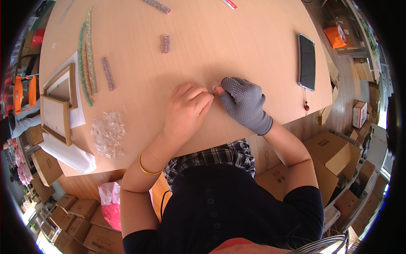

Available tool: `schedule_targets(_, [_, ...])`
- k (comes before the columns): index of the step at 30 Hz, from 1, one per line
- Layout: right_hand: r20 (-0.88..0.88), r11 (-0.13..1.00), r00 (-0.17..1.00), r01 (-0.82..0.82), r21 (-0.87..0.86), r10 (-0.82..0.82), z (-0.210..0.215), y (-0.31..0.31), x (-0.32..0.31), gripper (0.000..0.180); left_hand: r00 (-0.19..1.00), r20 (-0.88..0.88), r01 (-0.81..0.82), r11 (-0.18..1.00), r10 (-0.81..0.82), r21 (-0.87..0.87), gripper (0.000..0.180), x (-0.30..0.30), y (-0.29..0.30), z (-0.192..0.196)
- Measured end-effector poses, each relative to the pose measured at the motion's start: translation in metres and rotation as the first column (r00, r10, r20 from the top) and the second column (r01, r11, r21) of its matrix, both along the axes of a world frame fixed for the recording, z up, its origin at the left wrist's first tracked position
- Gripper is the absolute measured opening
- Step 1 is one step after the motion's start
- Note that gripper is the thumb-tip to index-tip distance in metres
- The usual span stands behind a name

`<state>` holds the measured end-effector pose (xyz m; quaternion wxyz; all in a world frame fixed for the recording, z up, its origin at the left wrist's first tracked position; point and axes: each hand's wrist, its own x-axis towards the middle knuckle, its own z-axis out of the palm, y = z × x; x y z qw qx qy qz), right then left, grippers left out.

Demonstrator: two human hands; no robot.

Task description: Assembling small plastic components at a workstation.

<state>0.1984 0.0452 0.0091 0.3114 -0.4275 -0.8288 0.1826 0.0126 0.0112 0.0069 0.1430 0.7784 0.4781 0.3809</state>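
Observation:
My left hand [188, 108] is bare, with a gold bangle [149, 166] on the forearm. Its thumb and fingers are pinched together, and whatever lies between them is too small to make out. Close beside it, my right hand [243, 101] wears a grey glove with white dots, its thumb tip bare. The gloved fingers are curled around a small pale, looped piece [214, 87] that shows at the thumb. Fingertips of both hands nearly meet there, above the table [237, 46].
Purplish rolls [108, 73], a shorter one [165, 44] and long green rolls [83, 63] lie on the table. Left are a heap of clear plastic bits [109, 132] and wooden frames [67, 122]. A phone [306, 62] with a beaded cord rests right. Cardboard boxes [327, 148] stand below.

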Motion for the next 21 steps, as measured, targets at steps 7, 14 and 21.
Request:
schedule_targets(7, [0.006, 1.000, 1.000, -0.005, -0.014, 0.005, -0.002, 0.000, 0.001, 0.009, 1.000, -0.015, -0.002, 1.000, 0.002, -0.004, 0.011, 0.000, 0.000, -0.002])
schedule_targets(14, [0.024, 1.000, 1.000, -0.005, 0.007, 0.005, 0.000, -0.001, 0.000, 0.012, 1.000, -0.025, -0.001, 1.000, 0.001, 0.001, 0.011, 0.001, 0.000, 0.000])
schedule_targets(21, [0.059, 0.999, 0.998, 0.006, -0.054, -0.002, 0.008, 0.000, -0.004, 0.021, 0.999, -0.045, -0.013, 1.000, 0.014, 0.019, 0.010, 0.001, -0.001, 0.001])
